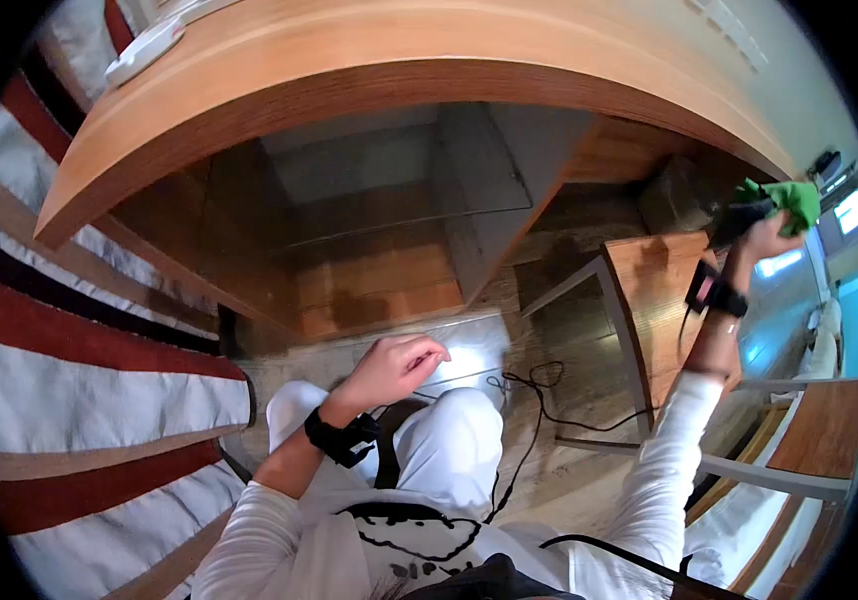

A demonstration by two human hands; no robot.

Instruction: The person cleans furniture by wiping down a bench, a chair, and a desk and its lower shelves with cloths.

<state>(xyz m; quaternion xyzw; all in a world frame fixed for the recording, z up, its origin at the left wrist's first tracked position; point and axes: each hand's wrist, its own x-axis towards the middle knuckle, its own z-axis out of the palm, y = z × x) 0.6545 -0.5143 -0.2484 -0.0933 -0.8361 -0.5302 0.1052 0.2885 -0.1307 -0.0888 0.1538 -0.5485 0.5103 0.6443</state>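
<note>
At the far right, my right hand (767, 240) is stretched out and closed on a bunched green cloth (795, 203). A dark thing (742, 222) lies against the cloth and the fingers; its kind is hard to make out. Below this hand stands a wooden-topped stool (654, 290). My left hand (396, 366) hovers above my knees with its fingers curled in, and nothing shows in them. Ahead of it is the open glass-fronted wooden cabinet (379, 300) under the table. Both wrists wear black straps with small devices.
A curved wooden tabletop (429, 45) spans the front, with a white object (146, 50) at its left end. Striped fabric (99, 370) covers the left side. Black cable (539, 390) loops over the floor. Another wooden-topped piece (819, 435) stands at right.
</note>
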